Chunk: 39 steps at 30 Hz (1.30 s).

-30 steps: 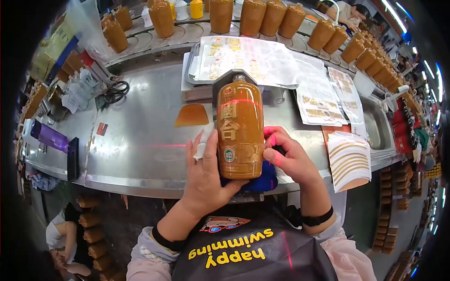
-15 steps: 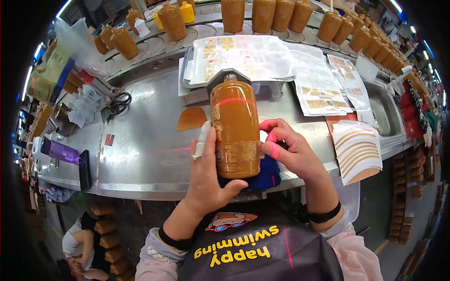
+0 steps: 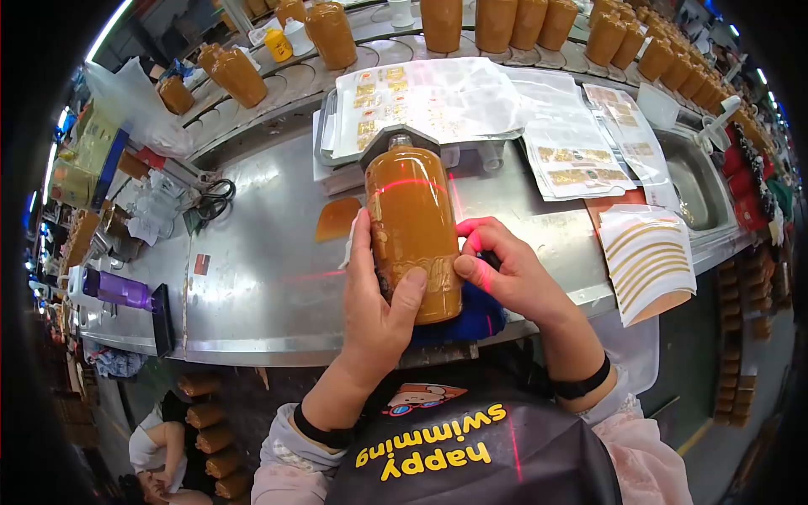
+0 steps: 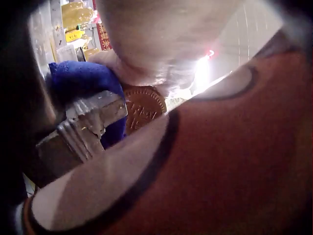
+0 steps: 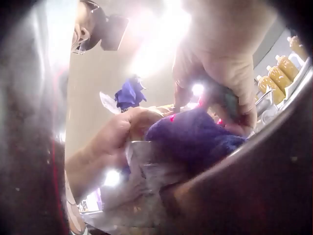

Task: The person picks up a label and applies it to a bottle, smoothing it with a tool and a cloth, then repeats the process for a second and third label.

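A glossy brown bottle (image 3: 412, 206) lies with its neck away from me in a dark angular holder (image 3: 429, 139). Its embossed base (image 4: 143, 108) shows in the left wrist view, beside a blue cloth (image 4: 85, 81). My left hand (image 3: 368, 311) grips the bottle's left side, thumb across the lower front on a gold patterned band (image 3: 433, 276). White wrapping on a left finger is mostly hidden. At the bottle's right side is my right hand (image 3: 518, 273), index finger and thumb tips by the band's end. A dark piece (image 5: 229, 100) shows within its curled fingers.
Printed decal sheets (image 3: 421, 97) lie behind the bottle, with more sheets (image 3: 572, 156) and gold-striped strips (image 3: 648, 261) to the right. An amber scraper-like piece (image 3: 337, 219) lies left on the metal bench. Brown bottles (image 3: 442, 25) line the back. A sink (image 3: 694, 185) is at right.
The bottle has turned leftward, so its large gold characters have left the front. My left thumb has moved from near the base onto the front; the right fingers stay at the right side.
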{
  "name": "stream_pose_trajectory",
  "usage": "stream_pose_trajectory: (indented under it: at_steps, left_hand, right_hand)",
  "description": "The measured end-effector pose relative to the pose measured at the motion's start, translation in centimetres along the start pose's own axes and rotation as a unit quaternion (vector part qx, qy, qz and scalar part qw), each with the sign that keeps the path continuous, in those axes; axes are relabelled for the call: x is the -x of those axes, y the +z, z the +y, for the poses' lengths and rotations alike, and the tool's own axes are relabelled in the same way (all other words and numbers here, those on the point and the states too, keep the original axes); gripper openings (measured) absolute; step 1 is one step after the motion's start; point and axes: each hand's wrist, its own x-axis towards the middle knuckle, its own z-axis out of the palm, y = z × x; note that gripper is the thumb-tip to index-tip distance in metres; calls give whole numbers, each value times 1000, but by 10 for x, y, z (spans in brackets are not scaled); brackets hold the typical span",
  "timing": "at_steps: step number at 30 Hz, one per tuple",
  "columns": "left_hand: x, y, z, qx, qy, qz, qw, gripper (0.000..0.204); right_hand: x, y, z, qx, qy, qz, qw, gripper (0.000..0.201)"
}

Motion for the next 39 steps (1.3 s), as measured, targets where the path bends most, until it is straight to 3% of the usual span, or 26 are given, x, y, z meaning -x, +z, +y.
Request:
stream_pose_trajectory:
  at_steps: [1, 3, 4, 5, 6, 7, 10, 14, 17, 18, 23, 29, 30, 33, 34, 35, 36, 37, 38, 39]
  left_hand:
    - [0, 0, 1, 0, -2, -1, 1000, 78]
    - [0, -1, 5, 0, -6, -4, 1000, 81]
    - [3, -5, 11, -66, 43, -22, 997, 85]
    - [6, -11, 21, -131, 92, -40, 986, 88]
    - [9, -14, 25, -195, 139, -60, 969, 92]
    - [12, -12, 24, -243, 138, -65, 958, 96]
    - [17, -11, 8, -357, 152, -76, 919, 108]
    - [26, -13, -10, -202, 87, -53, 974, 107]
    - [29, -10, -14, -179, 82, -46, 979, 105]
    - [32, -12, -15, -230, 103, -44, 967, 102]
    - [39, -9, -4, -460, 218, -22, 861, 87]
    - [24, 3, 27, -556, 275, -80, 780, 63]
    - [21, 4, 25, -544, 298, -90, 779, 61]
    - [21, -3, 14, -414, 293, -65, 860, 62]
    - [25, -9, 8, -366, 251, -29, 896, 72]
    - [26, -11, -1, -329, 209, -11, 921, 76]
    - [28, -11, -10, -291, 165, 8, 942, 80]
    - [29, -12, -15, -250, 122, 28, 960, 83]
    - [29, -14, -15, -243, 85, 8, 966, 93]
    - [27, -17, -15, -287, 100, -8, 953, 95]
  right_hand:
    - [1, -1, 4, -16, -1, 6, 1000, 15]
    - [5, -5, -1, 61, -31, 125, 990, 18]
    - [6, -6, -2, 100, -46, 184, 977, 21]
    - [5, -4, 1, 37, -98, 250, 963, 27]
    - [8, -1, -13, -40, -62, 235, 969, 27]
    - [12, 3, -29, -118, -24, 221, 968, 27]
    - [6, 25, -36, -2, -88, 125, 988, 27]
    - [9, 12, -5, -9, -12, 211, 977, 27]
    - [20, 23, -10, -235, 8, 168, 957, 28]
    - [21, 22, -11, -199, -1, 137, 970, 28]
    - [18, 23, -5, -164, -13, 141, 976, 28]
    - [16, 18, -3, -141, -7, 136, 981, 29]
    - [14, 16, -4, -129, -11, 135, 982, 29]
    - [8, 5, -11, -67, 10, 121, 990, 27]
    - [6, 5, -19, 22, -6, 178, 984, 25]
    - [8, 2, -26, 146, -127, 157, 968, 25]
    - [10, -1, -32, 266, -243, 130, 924, 24]
    - [10, -4, -39, 377, -354, 98, 850, 24]
    - [9, -6, -46, 319, -343, 37, 883, 23]
    - [7, -7, -52, 259, -328, -25, 908, 21]
